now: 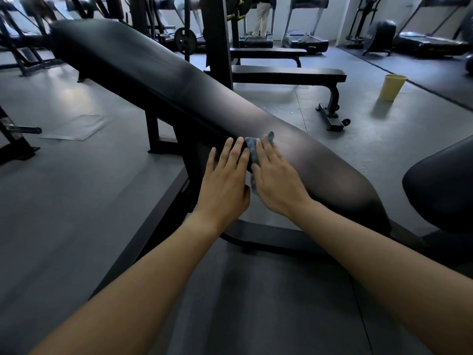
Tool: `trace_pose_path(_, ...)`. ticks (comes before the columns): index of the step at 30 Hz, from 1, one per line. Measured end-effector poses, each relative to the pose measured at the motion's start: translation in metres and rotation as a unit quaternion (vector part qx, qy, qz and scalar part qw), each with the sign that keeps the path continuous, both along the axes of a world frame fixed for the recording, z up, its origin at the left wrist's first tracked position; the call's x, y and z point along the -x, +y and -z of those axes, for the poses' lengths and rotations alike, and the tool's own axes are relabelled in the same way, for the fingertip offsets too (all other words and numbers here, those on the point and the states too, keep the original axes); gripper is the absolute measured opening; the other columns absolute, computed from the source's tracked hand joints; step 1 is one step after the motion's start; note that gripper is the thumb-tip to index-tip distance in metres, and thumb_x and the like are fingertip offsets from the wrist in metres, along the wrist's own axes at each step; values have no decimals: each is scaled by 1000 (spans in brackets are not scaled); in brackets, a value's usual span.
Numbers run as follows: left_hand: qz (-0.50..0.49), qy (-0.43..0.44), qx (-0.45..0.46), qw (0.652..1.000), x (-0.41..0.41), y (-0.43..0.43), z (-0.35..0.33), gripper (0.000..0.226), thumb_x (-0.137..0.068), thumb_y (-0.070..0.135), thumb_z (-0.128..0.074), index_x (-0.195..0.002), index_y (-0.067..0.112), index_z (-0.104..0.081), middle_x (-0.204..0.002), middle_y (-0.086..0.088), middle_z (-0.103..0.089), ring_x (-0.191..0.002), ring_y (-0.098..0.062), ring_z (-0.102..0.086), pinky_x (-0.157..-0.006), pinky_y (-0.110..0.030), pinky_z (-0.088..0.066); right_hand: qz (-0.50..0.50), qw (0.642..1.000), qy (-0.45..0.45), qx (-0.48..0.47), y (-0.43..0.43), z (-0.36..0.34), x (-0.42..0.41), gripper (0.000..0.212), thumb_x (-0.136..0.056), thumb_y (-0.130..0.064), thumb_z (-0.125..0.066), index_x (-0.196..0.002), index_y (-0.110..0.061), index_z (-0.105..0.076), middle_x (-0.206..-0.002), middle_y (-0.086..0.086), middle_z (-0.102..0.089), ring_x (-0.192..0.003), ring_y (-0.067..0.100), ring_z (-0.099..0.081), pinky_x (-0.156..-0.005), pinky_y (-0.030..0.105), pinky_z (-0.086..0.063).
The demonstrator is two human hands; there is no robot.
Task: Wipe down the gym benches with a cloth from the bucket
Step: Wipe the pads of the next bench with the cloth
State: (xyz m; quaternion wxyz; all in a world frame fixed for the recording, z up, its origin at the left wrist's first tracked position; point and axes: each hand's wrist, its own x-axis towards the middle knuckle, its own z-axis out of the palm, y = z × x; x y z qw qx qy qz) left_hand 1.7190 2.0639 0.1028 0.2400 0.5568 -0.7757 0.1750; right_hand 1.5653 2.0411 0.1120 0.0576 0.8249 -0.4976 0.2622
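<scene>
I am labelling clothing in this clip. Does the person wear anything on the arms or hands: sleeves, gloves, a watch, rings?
Nothing visible. The left hand and right hand are ungloved, with no rings or watch. The left forearm and right forearm are bare to the frame edge; no sleeve shows.

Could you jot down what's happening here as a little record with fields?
bench: long black padded inclined bench
cloth: crumpled blue-grey cloth, lying on the bench pad
hands: right hand flat, presses the cloth; left hand flat on the pad's edge, beside the cloth
bucket: yellow plastic bucket, on the floor, far right
</scene>
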Motion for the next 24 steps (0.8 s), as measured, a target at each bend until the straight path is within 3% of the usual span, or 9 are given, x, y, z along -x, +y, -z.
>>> trace_pose_path(2, 4, -3, -6, 1000, -3, 0, 0, 81, -89, 22, -57, -162, 11, -25, -172, -9, -13, -160, -25, -4, -128, -52, -13, -23, 999, 29, -25, 3, 6, 19, 66, -107, -29, -38, -161, -7, -6, -169, 12, 2, -157, 23, 0, -127, 34, -7)
trace_pose_path(5, 15, -1, -18, 1000, -5, 0, 0, 81, -88, 22, -58, -162, 11, -25, -173, -7, -10, -160, -25, -2, -128, -51, -13, 5, 996, 90, -16, 9, 26, 59, 73, -105, -36, -46, -163, -15, -6, -169, 9, -2, -154, 27, -18, -124, 35, -19)
trace_pose_path(8, 18, 3, -28, 999, -6, -1, -1, 79, -89, 21, -57, -161, 11, -25, -173, -6, -10, -160, -25, -1, -128, -51, -15, 56, 993, 106, 14, 17, 41, 67, 69, -105, -37, -42, -161, -8, -13, -166, 20, -16, -149, 36, -29, -123, 43, -27)
trace_pose_path(12, 20, 12, -31, 999, -8, -2, -2, 78, -89, 20, -58, -160, 13, -28, -172, -5, -14, -160, -24, -5, -128, -51, -15, 70, 996, 50, 37, 12, 42, 41, 62, -107, -30, -38, -159, 0, -17, -164, 24, -20, -152, 37, -23, -124, 47, -25)
trace_pose_path(19, 3, 26, -28, 999, -6, -2, -8, 83, -88, 18, -57, -162, 10, -22, -171, -4, -20, -159, -19, -11, -129, -47, -12, 21, 999, 25, 20, -35, 1, -10, 67, -106, -29, -45, -160, -2, -16, -166, 19, -18, -152, 33, -23, -124, 40, -23)
trace_pose_path(24, -20, 20, -29, 999, 4, -1, -9, 77, -92, 23, -53, -161, 9, -24, -171, -5, -19, -159, -19, -10, -129, -47, -15, 31, 998, 51, 30, -24, 12, 20, 67, -105, -35, -49, -157, -1, -25, -161, 23, -30, -147, 36, -35, -120, 40, -27)
